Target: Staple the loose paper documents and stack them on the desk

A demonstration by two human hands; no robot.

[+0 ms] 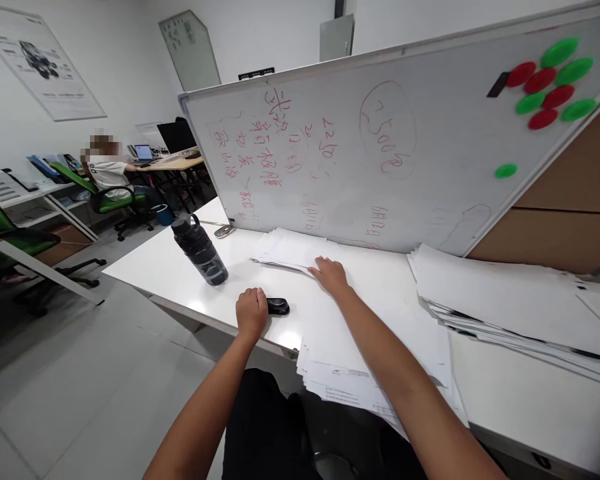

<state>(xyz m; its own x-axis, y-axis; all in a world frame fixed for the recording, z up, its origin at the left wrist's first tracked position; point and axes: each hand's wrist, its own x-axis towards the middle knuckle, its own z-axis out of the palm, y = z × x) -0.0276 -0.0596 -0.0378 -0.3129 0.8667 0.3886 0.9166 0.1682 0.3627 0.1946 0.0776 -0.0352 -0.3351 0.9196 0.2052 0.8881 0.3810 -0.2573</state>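
My left hand (253, 313) is closed around the back part of a black stapler (279, 307) that lies on the white table. The stapler's front end sticks out to the right of my fingers. Farther back, my right hand (331, 275) lies on a low stack of white paper (293, 249) in front of the whiteboard, its fingers stretched over the right edge. Below my right forearm, another paper stack (340, 380) with printed lines hangs past the table's near edge. A dark water bottle (200, 252) stands left of the stapler.
A whiteboard (330, 140) with red writing and round magnets stands along the table's back. Thick piles of paper (510, 293) lie at right. A grey mouse-like object (225, 231) sits behind the bottle. A person (111, 173) sits in a green chair at far left.
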